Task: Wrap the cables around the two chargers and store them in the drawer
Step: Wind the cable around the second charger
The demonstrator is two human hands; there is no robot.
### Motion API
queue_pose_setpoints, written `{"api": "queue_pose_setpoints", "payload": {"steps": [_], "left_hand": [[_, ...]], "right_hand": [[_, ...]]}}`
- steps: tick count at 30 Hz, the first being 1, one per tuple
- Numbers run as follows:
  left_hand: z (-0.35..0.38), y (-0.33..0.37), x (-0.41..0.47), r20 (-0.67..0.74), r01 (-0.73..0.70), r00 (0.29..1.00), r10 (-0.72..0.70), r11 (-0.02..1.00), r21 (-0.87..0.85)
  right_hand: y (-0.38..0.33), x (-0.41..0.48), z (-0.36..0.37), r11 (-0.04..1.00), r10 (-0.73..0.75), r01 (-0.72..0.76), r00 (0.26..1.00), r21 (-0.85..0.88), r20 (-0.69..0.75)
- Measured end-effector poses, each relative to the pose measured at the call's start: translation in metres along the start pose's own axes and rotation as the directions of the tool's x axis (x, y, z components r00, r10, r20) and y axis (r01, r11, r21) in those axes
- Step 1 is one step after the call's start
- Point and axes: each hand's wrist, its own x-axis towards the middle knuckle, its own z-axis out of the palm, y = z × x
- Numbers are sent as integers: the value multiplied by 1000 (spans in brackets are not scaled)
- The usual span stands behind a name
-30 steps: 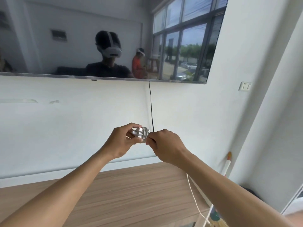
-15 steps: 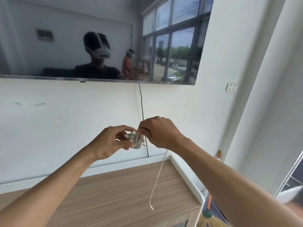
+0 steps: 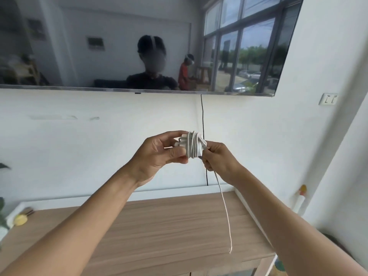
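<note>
A white charger (image 3: 182, 145) with several turns of white cable wound around it is held up in front of the wall. My left hand (image 3: 159, 156) grips the charger between thumb and fingers. My right hand (image 3: 218, 160) pinches the cable right beside the winding. The loose end of the cable (image 3: 226, 212) hangs from that hand down to just above the wooden cabinet top (image 3: 159, 232). Only one charger shows, and no drawer is in view.
A wall-mounted TV (image 3: 139, 46) hangs above, with a black cord (image 3: 203, 120) running down the wall behind my hands. A yellow object (image 3: 21, 220) lies at the cabinet's left end. A light switch (image 3: 327, 99) is on the wall at right.
My right hand has come down from above the charger to its right side, laying another turn of cable. The hanging end is shorter than a second ago. The view has shifted left.
</note>
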Motion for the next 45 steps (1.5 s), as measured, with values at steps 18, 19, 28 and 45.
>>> {"api": "queue_pose_setpoints", "payload": {"steps": [18, 19, 28, 45], "left_hand": [[-15, -35, -9, -374, 160, 925, -63, 959, 235], [-14, -37, -11, -361, 163, 931, -60, 952, 261], [-20, -44, -14, -295, 178, 955, -44, 878, 444], [-9, -31, -28, -29, 91, 995, -91, 995, 28]], "right_hand": [[6, -21, 58, 745, 66, -117, 993, -657, -102], [4, -22, 57, 692, 64, -98, 995, -715, -75], [-30, -20, 38, 391, -2, 49, 999, -919, 52], [2, 0, 17, 979, 5, -10, 1000, -203, -23]]}}
